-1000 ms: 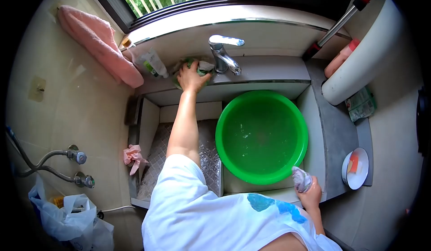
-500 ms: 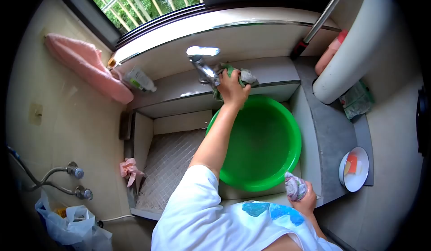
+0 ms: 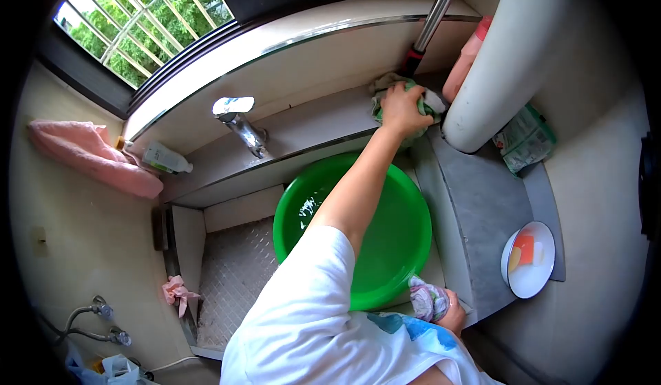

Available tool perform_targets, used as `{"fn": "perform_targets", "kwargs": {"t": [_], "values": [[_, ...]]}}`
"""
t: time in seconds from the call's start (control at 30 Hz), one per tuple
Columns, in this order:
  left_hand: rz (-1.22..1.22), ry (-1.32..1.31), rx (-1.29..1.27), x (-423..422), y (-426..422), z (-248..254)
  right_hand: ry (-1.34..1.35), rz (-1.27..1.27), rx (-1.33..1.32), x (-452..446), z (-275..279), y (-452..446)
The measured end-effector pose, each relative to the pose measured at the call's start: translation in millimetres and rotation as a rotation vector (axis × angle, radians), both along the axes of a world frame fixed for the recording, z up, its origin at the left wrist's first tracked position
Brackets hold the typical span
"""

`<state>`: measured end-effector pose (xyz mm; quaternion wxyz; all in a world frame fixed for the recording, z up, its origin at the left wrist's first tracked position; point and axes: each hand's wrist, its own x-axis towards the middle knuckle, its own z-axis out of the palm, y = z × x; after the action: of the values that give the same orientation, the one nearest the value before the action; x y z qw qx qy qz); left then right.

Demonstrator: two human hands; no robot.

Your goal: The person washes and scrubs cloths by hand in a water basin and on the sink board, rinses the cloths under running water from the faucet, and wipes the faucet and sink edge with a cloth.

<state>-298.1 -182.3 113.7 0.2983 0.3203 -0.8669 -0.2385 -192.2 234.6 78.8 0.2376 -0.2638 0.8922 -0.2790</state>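
Note:
At the back right corner of the ledge (image 3: 320, 113), my left hand (image 3: 405, 110) grips a crumpled green and grey cloth (image 3: 387, 86) against the surface. The pole's lower end and the white pipe are close by. My left arm crosses over a green basin (image 3: 406, 213) of water, hiding part of it. Low on the right, by the trough's front edge, my right hand (image 3: 452, 315) is closed around a bunched, patterned white and purple cloth (image 3: 428, 299). A chrome faucet (image 3: 241, 125) stands on the ledge to the left of my left hand.
A thick white pipe (image 3: 485, 75) and a pole (image 3: 437, 17) rise at the back right. On the grey side counter (image 3: 475, 199) sit a white bowl (image 3: 530, 282) and a green package (image 3: 525, 137). A pink towel (image 3: 93, 158) hangs left, near a bottle (image 3: 164, 158).
My left hand has slid the green and grey cloth rightward along the ledge, from beside the faucet to the corner by the pipe. The view has shifted; my right hand still holds its cloth.

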Motion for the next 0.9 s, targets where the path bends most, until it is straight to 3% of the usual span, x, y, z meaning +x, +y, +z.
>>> {"fn": "perform_targets", "kwargs": {"t": [0.1, 0.23, 0.3, 0.6, 0.63, 0.67, 0.8, 0.9], "values": [[-0.207, 0.013, -0.15, 17.2, 16.2, -3.5, -0.009, -0.024, -0.086, 2.4, 11.1, -10.2], [-0.282, -0.032, -0.199, 45.3, 10.6, 2.8, 0.05, 0.052, -0.217, 3.7, 22.2, -16.4], [-0.288, -0.195, -0.228, 70.0, 3.5, 5.1, 0.077, 0.076, -0.226, 2.5, 17.8, -15.4], [-0.062, -0.116, -0.357, 241.3, -27.3, -4.7, 0.093, 0.082, -0.354, 10.5, 24.7, -22.0], [-0.015, -0.186, -0.188, 264.9, -25.7, 4.9, 0.1, 0.078, -0.372, 11.4, 25.6, -23.0], [0.011, -0.174, -0.215, 290.5, -30.6, 1.6, 0.102, 0.091, -0.377, 11.6, 26.2, -23.4], [0.209, -0.162, -0.354, 367.9, -35.4, 0.5, 0.142, 0.126, -0.399, 11.8, 26.3, -24.1], [0.435, -0.153, -0.209, 418.7, -47.3, 6.2, 0.153, 0.117, -0.407, 11.9, 26.7, -22.2]]}}
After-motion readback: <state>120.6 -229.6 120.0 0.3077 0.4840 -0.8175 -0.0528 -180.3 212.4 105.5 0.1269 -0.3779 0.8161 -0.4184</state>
